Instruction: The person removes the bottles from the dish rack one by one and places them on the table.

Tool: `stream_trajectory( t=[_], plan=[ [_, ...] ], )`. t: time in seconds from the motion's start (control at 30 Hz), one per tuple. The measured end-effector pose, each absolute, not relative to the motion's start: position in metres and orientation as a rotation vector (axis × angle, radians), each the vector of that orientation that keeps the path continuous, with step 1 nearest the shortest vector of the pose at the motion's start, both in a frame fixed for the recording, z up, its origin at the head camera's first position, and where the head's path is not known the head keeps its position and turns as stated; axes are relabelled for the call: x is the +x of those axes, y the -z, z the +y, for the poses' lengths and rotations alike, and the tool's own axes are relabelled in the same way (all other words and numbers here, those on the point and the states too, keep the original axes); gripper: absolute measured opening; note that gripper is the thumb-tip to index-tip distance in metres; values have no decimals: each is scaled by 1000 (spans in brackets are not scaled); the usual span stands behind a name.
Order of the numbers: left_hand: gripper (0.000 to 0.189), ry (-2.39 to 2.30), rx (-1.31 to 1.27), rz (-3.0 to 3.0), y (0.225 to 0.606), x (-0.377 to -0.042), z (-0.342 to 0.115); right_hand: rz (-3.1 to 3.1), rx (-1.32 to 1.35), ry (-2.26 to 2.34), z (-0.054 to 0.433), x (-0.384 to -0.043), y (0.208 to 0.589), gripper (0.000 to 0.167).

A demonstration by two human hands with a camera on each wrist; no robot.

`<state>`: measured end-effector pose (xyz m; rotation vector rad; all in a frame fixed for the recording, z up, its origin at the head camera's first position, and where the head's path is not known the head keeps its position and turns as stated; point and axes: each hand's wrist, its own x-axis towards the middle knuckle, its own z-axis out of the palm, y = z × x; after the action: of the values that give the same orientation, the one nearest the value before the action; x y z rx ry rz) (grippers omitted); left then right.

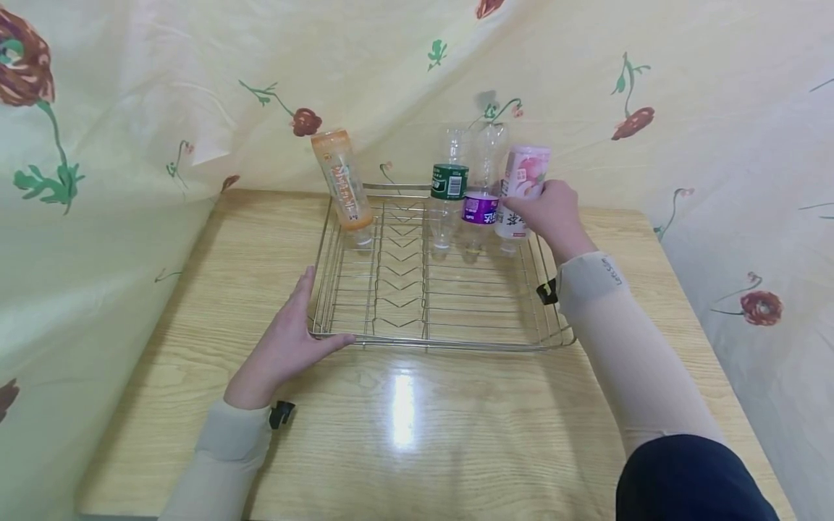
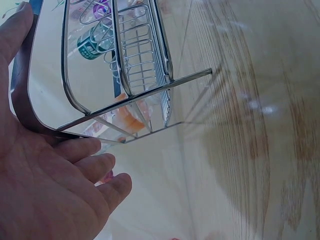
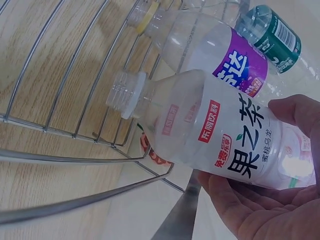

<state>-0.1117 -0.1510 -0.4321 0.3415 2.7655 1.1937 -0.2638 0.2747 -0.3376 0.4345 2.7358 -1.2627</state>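
Observation:
Neck down in the back right corner of a metal wire rack (image 1: 469, 346) stands a clear bottle with a pink and white label (image 1: 526, 174). My right hand (image 1: 554, 213) grips it, thumb on one side and curled fingers on the other in the right wrist view. Beside it are an upturned bottle with a purple label (image 1: 480, 208) and one with a green label (image 1: 449, 181). At the back left leans an upturned bottle with an orange label (image 1: 342, 177). My left hand (image 1: 283, 336) rests at the rack's front left corner, thumb along the front rim, fingers extended.
The rack stands on a wood-grain table (image 1: 326, 434). Behind and at both sides hangs a cream sheet (image 1: 215, 72) with a flower print, close to the rack's back. A zigzag wire divider (image 1: 399, 282) runs through the rack.

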Motion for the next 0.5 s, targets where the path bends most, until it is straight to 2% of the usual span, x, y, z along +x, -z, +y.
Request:
stream_trajectory(
  t=[0.5],
  plan=[
    [133, -1196, 338, 2767, 430, -112, -150, 2739, 416, 1269, 272, -257, 331, 67]
  ],
)
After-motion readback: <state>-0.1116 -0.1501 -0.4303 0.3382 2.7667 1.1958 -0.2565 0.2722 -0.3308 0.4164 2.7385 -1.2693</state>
